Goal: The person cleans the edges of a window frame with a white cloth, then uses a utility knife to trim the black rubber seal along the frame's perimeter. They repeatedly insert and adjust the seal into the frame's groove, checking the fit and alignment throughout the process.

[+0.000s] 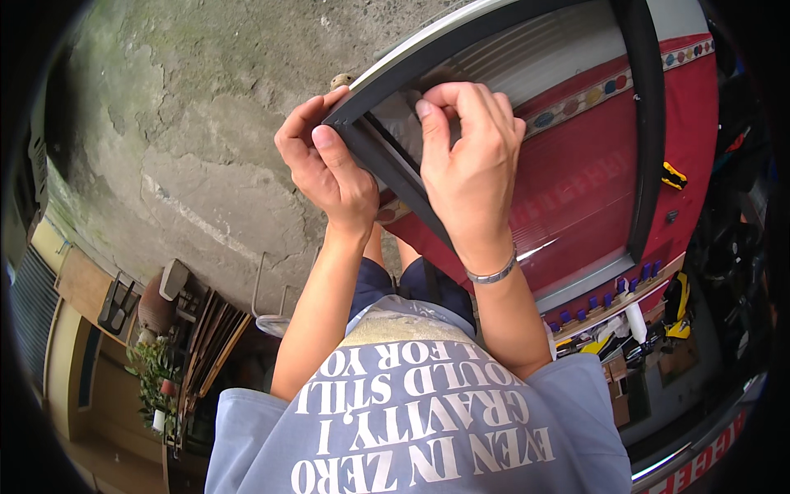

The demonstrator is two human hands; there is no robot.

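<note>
A dark grey window frame [387, 160] with a glass pane [576, 189] lies in front of me, its near-left corner sticking out past the red cloth. My left hand [333, 169] is closed round that corner, thumb on top and fingers along the outer side. Over the pane, just inside the same corner, my right hand [473, 148] is pinched, thumb against the curled forefinger. Whatever sits in that pinch is hidden or too small to name. A pale, hazy patch shows on the glass beside the right fingertips; I cannot tell if it is film or a reflection.
Red cloth with a patterned band [691, 107] covers the table under the frame. A yellow-and-black tool [673, 175] lies to its right. At the lower right is a rack [613, 309] with blue pegs, a white bottle [636, 323] and several tools. Cracked concrete [189, 148] spreads leftward.
</note>
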